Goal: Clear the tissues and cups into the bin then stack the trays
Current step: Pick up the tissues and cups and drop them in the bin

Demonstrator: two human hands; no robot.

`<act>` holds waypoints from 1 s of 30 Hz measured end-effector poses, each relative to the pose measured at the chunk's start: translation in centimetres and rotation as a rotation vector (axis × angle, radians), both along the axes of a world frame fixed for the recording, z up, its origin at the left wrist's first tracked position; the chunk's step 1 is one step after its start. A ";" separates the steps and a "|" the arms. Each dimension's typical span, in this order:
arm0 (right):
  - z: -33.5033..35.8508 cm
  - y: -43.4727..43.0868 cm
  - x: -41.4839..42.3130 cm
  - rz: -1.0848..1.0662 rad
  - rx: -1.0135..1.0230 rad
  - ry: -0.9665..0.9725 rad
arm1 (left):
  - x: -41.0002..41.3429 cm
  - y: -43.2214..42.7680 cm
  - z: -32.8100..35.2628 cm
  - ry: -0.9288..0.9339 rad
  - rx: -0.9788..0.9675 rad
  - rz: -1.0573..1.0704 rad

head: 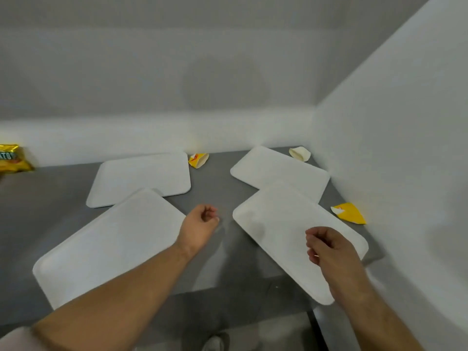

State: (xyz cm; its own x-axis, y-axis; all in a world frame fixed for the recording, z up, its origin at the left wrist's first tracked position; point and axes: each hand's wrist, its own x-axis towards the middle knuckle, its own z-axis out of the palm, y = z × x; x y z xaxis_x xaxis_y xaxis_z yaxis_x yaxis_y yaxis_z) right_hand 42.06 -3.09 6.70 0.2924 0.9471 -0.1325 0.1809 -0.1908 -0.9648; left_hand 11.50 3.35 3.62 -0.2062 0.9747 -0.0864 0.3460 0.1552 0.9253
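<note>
Several white trays lie flat on a grey table: a far left tray [141,177], a near left tray [101,244], a far right tray [278,171] and a near right tray [283,224]. A crushed yellow cup [198,159] lies between the far trays, a crushed white cup [300,153] sits in the back right corner, and another yellow cup [350,213] lies by the right wall. My left hand [200,228] hovers over the bare table between the near trays, fingers loosely curled, holding nothing. My right hand [329,249] hangs over the near right tray, fingers curled, nothing visible in it.
A yellow snack bag [11,159] rests at the far left against the wall. White walls close the table at the back and right. The grey table [222,188] ends at a front edge near me, with floor and a shoe [215,343] below. No bin shows.
</note>
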 end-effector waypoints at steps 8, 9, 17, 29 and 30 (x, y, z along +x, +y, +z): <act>-2.7 9.6 -6.1 -0.055 -0.071 -0.149 | -8.9 15.9 -0.4 0.316 0.040 -0.111; -3.1 10.8 -6.6 -0.075 -0.082 -0.142 | -9.7 18.1 -0.5 0.372 0.047 -0.139; -5.7 15.3 -9.3 -0.070 -0.177 -0.244 | -12.9 31.3 -2.4 0.672 -0.163 -0.297; -6.0 18.4 -9.6 -0.100 -0.198 -0.240 | -11.3 36.5 -6.7 0.977 -0.196 -0.329; -6.0 18.5 -9.3 -0.110 -0.204 -0.236 | -11.2 36.6 -6.8 1.004 -0.185 -0.360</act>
State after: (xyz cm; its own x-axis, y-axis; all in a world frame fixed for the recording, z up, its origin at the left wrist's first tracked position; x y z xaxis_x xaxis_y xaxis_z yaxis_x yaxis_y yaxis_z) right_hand 32.72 15.38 0.73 0.4371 0.8688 -0.2325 0.3626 -0.4068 -0.8385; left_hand 0.33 39.98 -3.16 0.0308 0.9814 -0.1893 0.9860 0.0013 0.1670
